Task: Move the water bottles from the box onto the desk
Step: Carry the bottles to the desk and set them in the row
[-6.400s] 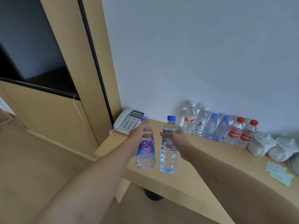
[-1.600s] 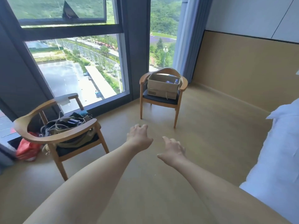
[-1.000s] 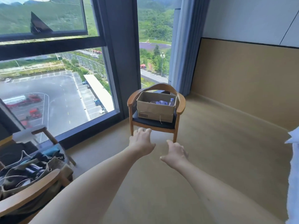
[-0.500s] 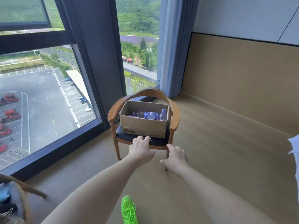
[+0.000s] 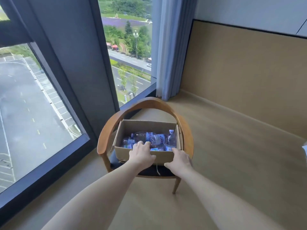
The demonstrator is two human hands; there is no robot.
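An open cardboard box (image 5: 146, 126) sits on the seat of a wooden armchair (image 5: 149, 103) by the window. Several clear water bottles with blue and purple labels (image 5: 153, 137) lie inside it, one standing upright at the right (image 5: 171, 138). My left hand (image 5: 141, 154) reaches over the box's near rim, its fingers just above the bottles, holding nothing. My right hand (image 5: 180, 161) hovers at the near right corner of the box, fingers relaxed and empty. The desk is out of view.
A floor-to-ceiling window (image 5: 33, 105) with dark frames runs along the left. A blue curtain (image 5: 171, 47) hangs in the corner. A tan wall panel (image 5: 249, 77) borders the wooden floor (image 5: 232, 163) on the right. Something white shows at the right edge (image 5: 304, 150).
I have walked up to the chair, so the box is now close below me. Both hands have moved forward from open air to the box's near rim, the left one over the bottles.
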